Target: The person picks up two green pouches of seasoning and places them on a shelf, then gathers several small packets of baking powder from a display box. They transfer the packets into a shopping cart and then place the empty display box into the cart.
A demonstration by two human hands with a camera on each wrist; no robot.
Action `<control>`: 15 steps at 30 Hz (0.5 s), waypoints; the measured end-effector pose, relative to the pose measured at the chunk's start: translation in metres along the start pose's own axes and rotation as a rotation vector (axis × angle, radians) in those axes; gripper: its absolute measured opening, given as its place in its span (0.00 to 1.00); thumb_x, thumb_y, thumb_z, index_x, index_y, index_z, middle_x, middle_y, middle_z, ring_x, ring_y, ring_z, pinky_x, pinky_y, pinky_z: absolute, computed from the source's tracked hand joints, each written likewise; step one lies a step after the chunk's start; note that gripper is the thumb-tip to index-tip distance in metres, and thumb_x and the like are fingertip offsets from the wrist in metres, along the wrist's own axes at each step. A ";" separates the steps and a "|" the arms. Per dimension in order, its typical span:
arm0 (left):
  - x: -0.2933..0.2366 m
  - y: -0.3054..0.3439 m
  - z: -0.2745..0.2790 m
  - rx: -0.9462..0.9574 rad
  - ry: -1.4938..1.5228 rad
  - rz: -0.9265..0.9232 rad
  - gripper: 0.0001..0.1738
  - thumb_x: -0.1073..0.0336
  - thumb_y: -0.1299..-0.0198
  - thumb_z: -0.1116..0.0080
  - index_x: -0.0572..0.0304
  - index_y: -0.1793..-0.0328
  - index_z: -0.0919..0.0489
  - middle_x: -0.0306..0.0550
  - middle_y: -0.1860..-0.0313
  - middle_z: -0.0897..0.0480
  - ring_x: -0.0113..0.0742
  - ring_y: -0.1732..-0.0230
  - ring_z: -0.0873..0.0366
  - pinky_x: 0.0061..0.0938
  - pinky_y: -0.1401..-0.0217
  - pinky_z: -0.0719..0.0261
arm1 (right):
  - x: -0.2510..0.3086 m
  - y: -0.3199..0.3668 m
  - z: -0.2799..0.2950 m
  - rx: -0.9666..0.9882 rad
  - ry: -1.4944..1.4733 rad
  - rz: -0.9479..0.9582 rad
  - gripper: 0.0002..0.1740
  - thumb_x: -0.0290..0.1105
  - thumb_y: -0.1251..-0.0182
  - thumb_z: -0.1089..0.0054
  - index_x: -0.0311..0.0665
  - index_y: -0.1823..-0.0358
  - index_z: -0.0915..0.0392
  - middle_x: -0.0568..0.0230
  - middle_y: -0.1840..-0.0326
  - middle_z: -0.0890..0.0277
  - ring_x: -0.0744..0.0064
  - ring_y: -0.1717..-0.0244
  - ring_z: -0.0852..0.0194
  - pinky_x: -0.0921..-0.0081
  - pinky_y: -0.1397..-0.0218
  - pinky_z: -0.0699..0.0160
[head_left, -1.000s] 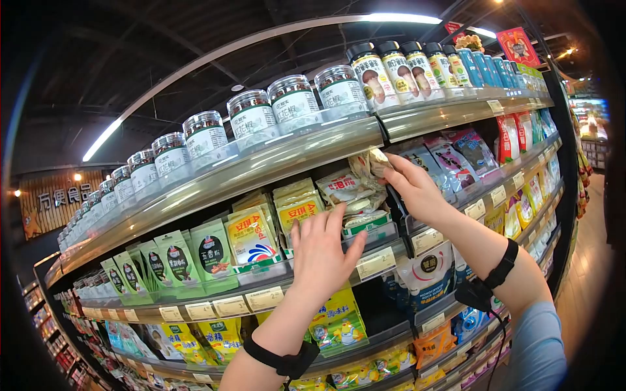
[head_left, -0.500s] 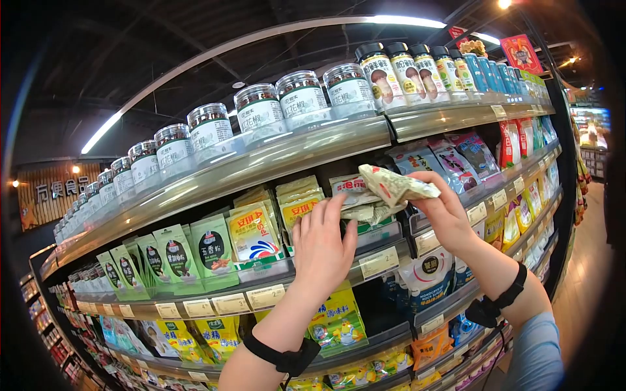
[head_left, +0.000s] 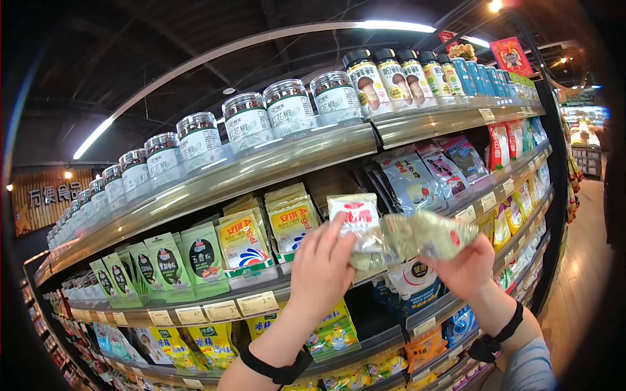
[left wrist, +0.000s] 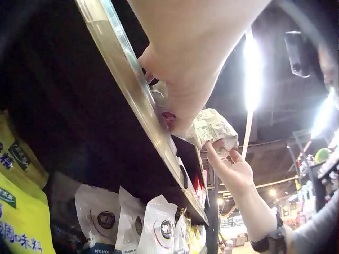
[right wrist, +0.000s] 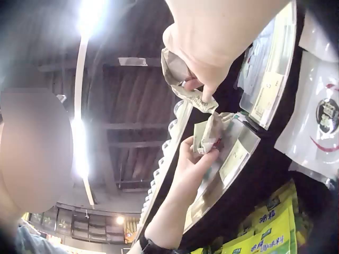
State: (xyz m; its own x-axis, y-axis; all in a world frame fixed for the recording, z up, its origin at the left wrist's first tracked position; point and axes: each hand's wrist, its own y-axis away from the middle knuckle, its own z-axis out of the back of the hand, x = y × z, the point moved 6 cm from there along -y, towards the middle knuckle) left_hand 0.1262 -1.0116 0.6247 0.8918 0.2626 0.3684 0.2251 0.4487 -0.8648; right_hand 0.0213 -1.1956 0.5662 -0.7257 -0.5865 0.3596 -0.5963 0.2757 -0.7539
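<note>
In the head view my left hand (head_left: 321, 268) pinches a white packet with red lettering (head_left: 362, 225) at the shelf front. My right hand (head_left: 466, 266) holds a blurred pale green packet (head_left: 443, 236) by its lower side, to the right of the white one. From the right wrist, the left hand (right wrist: 188, 174) has thumb and fingers on its packet (right wrist: 211, 132), and the right hand (right wrist: 206, 50) grips the crinkled packet (right wrist: 176, 67). In the left wrist view the right hand (left wrist: 233, 172) is under its patterned packet (left wrist: 214, 126).
Yellow Angel packets (head_left: 242, 240) and green spice pouches (head_left: 206, 255) stand to the left on the same shelf. Spice jars (head_left: 245, 118) line the shelf above. Blue and purple bags (head_left: 411, 179) sit behind and right; yellow bags (head_left: 215, 342) are below.
The right hand has brought its packet outward and down from the shelf. The left hand, earlier over the shelf front, now holds the white packet forward of its row.
</note>
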 end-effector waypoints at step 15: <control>-0.061 0.098 0.038 -0.073 0.146 -0.216 0.14 0.72 0.53 0.38 0.50 0.61 0.29 0.46 0.42 0.24 0.56 0.50 0.24 0.36 0.52 0.18 | -0.076 0.118 0.023 0.275 0.154 -0.531 0.16 0.27 0.46 0.50 0.29 0.55 0.31 0.53 0.44 0.38 0.64 0.43 0.36 0.68 0.39 0.40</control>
State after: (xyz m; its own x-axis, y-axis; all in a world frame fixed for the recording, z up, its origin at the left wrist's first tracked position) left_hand 0.0785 -0.9508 0.5303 0.8662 0.0388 0.4981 0.4390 0.4169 -0.7959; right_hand 0.0139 -1.1356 0.4375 -0.4078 -0.4673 0.7844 -0.7942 -0.2422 -0.5572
